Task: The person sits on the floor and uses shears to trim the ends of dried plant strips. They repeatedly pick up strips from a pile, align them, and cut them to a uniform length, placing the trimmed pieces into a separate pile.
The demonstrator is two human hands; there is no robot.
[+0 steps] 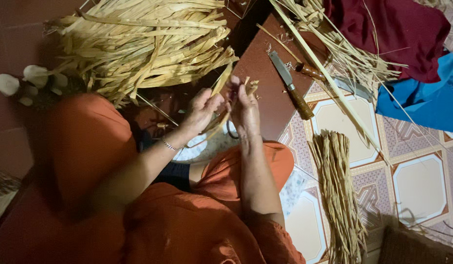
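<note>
Straw-coloured flat palm strips point(221, 105) sit pinched between left hand point(203, 108) and right hand point(245, 108), apparently mid-splitting; next move likely needs steady, even pulling apart.

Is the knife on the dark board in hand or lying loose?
Lying loose. The knife rests flat on the board, blade away from the person; both the left hand and right hand hold straw strips.

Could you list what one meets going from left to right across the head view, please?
White pebble-like pieces → big heap of pale dried strips → left hand → right hand → wooden-handled knife → bundle of dried fibres on the tiled floor → blue cloth.
</note>
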